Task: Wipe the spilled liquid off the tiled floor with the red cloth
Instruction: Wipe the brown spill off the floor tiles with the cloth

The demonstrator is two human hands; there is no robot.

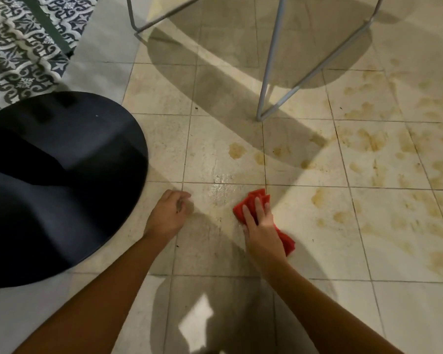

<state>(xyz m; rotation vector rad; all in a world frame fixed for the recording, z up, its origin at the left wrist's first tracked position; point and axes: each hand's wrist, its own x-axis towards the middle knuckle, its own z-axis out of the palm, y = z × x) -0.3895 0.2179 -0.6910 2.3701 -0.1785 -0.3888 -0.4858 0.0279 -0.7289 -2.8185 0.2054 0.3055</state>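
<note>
My right hand [260, 226] lies on the crumpled red cloth [256, 198] and presses it flat to the pale tiled floor [215, 251], fingers spread over it. Part of the cloth sticks out behind my palm. A wet sheen [221, 185] shows on the tile just left of the cloth. Brownish spilled liquid [374, 141] lies in blotches and smears across the tiles to the right, with a small patch [237, 150] further ahead. My left hand [170, 213] rests on the floor to the left, fingers curled under, holding nothing.
A round black seat [62, 187] fills the left side, close to my left hand. Grey metal legs [269, 72] of a piece of furniture stand ahead on the tiles. A patterned rug [18, 47] lies at the top left.
</note>
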